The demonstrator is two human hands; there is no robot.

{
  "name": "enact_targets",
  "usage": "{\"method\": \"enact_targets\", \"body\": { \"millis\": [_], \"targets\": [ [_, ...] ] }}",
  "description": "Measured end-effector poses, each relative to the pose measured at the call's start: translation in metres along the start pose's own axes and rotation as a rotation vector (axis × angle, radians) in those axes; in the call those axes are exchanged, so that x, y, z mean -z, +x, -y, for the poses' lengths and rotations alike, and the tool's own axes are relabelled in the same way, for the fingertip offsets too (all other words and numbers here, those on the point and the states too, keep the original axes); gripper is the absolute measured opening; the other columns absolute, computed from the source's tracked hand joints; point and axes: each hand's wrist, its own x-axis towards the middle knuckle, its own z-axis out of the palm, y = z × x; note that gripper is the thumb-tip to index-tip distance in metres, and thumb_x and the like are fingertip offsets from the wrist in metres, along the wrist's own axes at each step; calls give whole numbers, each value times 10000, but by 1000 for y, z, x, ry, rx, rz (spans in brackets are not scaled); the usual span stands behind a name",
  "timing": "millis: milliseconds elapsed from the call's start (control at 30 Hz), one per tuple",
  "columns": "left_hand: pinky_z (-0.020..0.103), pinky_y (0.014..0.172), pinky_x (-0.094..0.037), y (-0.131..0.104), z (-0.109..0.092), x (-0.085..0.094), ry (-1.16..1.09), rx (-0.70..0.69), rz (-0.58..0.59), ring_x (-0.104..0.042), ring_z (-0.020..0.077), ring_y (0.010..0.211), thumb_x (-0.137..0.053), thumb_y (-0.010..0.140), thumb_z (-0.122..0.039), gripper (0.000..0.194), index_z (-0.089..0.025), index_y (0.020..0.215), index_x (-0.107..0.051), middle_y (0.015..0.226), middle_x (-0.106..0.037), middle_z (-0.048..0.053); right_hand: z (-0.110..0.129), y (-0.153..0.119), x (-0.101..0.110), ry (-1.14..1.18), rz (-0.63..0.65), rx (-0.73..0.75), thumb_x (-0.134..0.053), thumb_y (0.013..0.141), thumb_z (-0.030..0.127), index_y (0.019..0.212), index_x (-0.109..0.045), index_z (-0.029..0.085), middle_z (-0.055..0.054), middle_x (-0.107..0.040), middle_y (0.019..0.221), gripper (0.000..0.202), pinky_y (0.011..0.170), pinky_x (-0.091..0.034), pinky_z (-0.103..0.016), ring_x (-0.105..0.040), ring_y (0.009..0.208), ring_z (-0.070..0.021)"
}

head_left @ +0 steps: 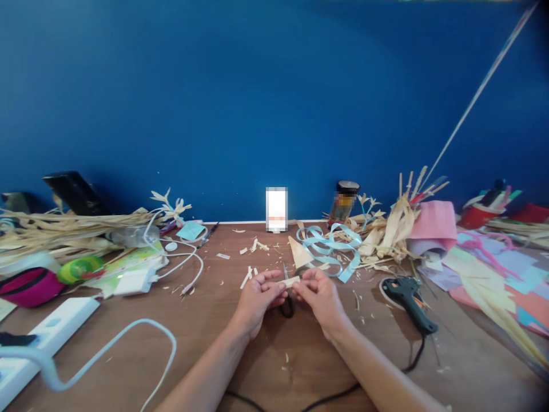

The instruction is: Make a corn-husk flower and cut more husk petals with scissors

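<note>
Between both hands a short pale strip is stretched sideways. My left hand pinches its left end with thumb and fingers. The right end is pinched by my right hand. Beneath the strip, on the brown table, lie scissors with dark handles, partly hidden by the fingers. A pale triangular piece lies just beyond my right hand. Small cut strips are scattered beyond my left hand.
Light blue ribbon coils behind my right hand. A glue gun lies right, its black cord crossing near my forearms. Dried husks and coloured sheets fill the right. A power strip, white cables and a charger sit left.
</note>
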Motion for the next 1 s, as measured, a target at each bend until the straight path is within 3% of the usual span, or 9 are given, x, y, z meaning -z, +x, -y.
{"method": "enact_targets", "body": {
  "millis": [200,367,600,867,1000],
  "targets": [
    [216,596,-513,0,1,1,-6,-15,31,-627,126,634,-712,618,-198,464,-115,1028,-511,680,-662,61,-1,1,1,-14,-5,12,-673,643,333,789,-432,194,23,-629,609,314,558,-450,-230,-587,569,-126],
    [221,606,-512,-1,3,1,-19,-48,68,-622,119,619,-725,596,-186,468,-116,1010,-518,626,-629,13,-3,1,2,-32,11,20,-657,666,307,810,-429,199,26,-615,627,290,565,-443,-234,-570,563,-118],
    [219,600,-508,-3,0,0,0,-30,62,-614,111,609,-737,572,-182,480,-122,999,-525,622,-618,-5,-3,1,3,-33,5,26,-660,654,361,806,-429,196,21,-608,605,322,545,-448,-246,-568,543,-132],
    [226,556,-520,-2,-3,0,7,45,35,-633,129,623,-679,653,-252,390,-142,1003,-548,778,-663,73,-1,1,3,-25,-15,26,-668,641,377,773,-429,201,35,-589,571,325,534,-440,-240,-567,531,-130],
    [209,535,-515,-1,-3,1,33,41,38,-627,122,593,-704,626,-244,405,-126,983,-556,753,-666,82,-1,1,3,-15,-22,32,-675,635,372,758,-429,203,53,-574,543,323,519,-427,-225,-550,504,-114]
  ]
}}
